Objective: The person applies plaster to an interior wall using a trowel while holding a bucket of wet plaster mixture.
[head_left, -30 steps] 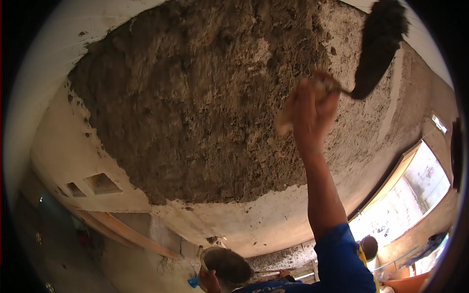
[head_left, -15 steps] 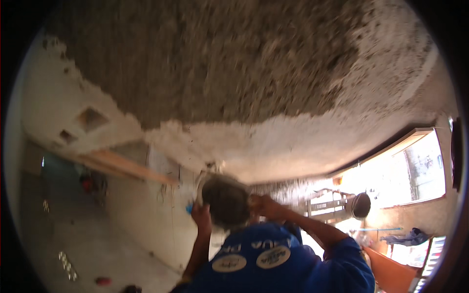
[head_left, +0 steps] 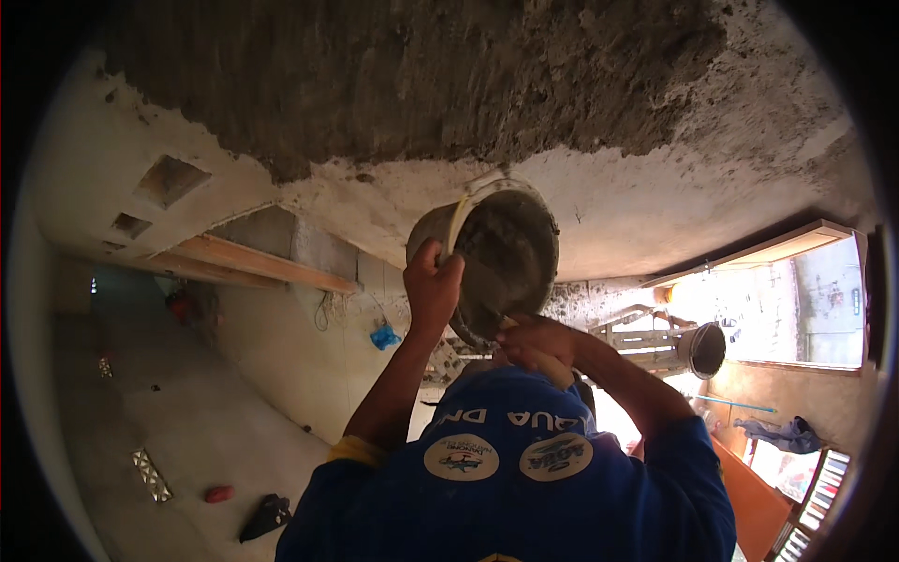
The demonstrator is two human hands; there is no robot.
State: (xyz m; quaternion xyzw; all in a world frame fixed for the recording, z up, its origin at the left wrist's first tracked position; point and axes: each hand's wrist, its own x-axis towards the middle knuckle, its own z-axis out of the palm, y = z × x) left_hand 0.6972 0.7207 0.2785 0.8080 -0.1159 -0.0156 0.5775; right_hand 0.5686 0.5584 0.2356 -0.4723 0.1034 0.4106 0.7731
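A round bucket (head_left: 436, 225) with grey wet mortar (head_left: 510, 245) inside is tipped so that its mouth shows, just below the dark plaster. My left hand (head_left: 434, 286) is closed around the pale bucket handle, at the bucket's left side. At the bucket's lower rim, my right hand (head_left: 541, 343) grips a tool with a tan handle (head_left: 554, 369). The working end of that tool is hidden by the hand or lost in the mortar, so its kind does not show. Both forearms reach up past my blue shirt (head_left: 496, 496).
Rough wet plaster (head_left: 403, 84) covers part of the pale wall (head_left: 599, 206). Wooden planks (head_left: 262, 262) run at left, near a hanging blue bag (head_left: 384, 337). Another bucket (head_left: 702, 350) stands at right by a bright opening. A red object (head_left: 218, 493) and a black bag (head_left: 266, 518) lie on the floor.
The bucket has moved up and to the right in view, and more of its mouth shows. My left hand has risen with it. The right hand has shifted right and lower against the rim.
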